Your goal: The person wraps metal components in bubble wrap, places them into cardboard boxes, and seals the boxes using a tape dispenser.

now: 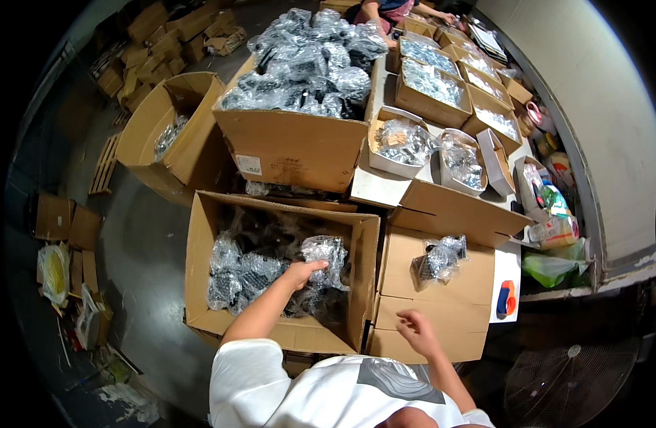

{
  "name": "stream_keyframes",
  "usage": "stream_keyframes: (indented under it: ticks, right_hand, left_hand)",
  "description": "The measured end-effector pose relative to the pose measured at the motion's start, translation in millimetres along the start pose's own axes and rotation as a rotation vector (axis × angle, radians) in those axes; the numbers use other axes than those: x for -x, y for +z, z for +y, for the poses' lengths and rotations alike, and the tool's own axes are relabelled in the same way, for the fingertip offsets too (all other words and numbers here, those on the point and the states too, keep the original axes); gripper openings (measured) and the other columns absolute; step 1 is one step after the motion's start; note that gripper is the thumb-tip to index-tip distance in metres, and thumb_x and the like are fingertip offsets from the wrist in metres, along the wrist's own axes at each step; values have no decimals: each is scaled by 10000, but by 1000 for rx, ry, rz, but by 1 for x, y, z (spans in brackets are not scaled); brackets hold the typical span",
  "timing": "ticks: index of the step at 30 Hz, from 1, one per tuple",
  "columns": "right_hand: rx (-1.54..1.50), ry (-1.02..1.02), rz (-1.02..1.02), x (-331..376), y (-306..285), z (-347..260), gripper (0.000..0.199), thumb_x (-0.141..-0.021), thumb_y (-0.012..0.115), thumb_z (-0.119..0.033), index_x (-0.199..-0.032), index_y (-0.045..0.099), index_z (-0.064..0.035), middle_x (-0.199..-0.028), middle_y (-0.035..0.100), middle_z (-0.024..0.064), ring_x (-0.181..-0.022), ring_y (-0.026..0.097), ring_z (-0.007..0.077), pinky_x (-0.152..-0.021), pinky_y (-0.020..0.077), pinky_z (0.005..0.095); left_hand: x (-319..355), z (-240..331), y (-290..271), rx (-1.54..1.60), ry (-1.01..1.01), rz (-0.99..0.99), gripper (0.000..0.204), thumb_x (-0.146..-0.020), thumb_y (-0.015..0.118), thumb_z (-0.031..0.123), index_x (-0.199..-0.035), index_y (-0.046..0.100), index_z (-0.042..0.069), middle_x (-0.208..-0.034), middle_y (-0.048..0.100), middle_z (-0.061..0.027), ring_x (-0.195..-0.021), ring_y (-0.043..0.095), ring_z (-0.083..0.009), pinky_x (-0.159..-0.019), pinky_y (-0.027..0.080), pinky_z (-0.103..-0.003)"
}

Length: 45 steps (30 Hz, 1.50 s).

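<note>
My left hand reaches into an open cardboard box and grips a bubble-wrapped item, its contents hidden by the wrap. Several more bubble-wrapped dark items lie beneath and beside it. Over a flat piece of cardboard to the right, my right hand hovers with loosely bent fingers and nothing between them. Farther up on that cardboard rests a single wrapped dark item, apart from my right hand.
A large carton heaped with wrapped items stands ahead, a taller carton to its left. Small boxes of bagged parts line the white table at right. An orange and blue tape dispenser lies right; a fan stands lower right. Another person is at the far end.
</note>
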State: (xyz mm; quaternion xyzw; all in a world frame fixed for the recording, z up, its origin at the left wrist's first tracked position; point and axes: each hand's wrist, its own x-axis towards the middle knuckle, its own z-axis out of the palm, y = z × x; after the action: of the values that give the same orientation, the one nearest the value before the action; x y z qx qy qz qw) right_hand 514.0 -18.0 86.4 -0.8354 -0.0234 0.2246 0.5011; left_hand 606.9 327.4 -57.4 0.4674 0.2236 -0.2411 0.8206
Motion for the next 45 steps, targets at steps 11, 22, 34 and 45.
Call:
stream_keyframes:
  ticks: [11,22,34,45]
  right_hand:
    - [-743,-83,-253,-25,36,-47,604,-782,666,-92,-1303,369,-25,-1170,513,55,-1071,497,135,-929,409,287]
    - [787,563,72,-13,-127,78,356,-797,568,-171,-1137,492,-103,-982,616,165,-931,606,245,-766,474,366]
    - [-51,-435,449,-159,-240,44,347,-760,604,-65,-1104,556,-49,-964,612,118,-844,599,280,-772,481,354]
    - [-1780,667,758,-436,-273,47,338,-808,512,-66,-1132,491,29,-1126,555,170,-943,596,291,-798,512,420]
  left_hand:
    - [154,37,173,-713,799,-390,617,-609,823,345,-1039,490,53,-1147,375,-177,-1040,417,-314,-911,357,-411]
    - [99,4,292,-1556,554,-511,314,-749,674,292,-648,553,21,-725,610,-153,-702,614,-316,-589,467,-405]
    - [-88,-149,404,-2081,585,-177,228,-846,487,204,-1035,574,110,-1049,619,-120,-985,587,-224,-798,462,-366]
    - [-25,-145,380,-1801,438,327,660,-701,714,353,-1300,459,241,-1439,131,-213,-1288,148,-496,-1012,192,-619]
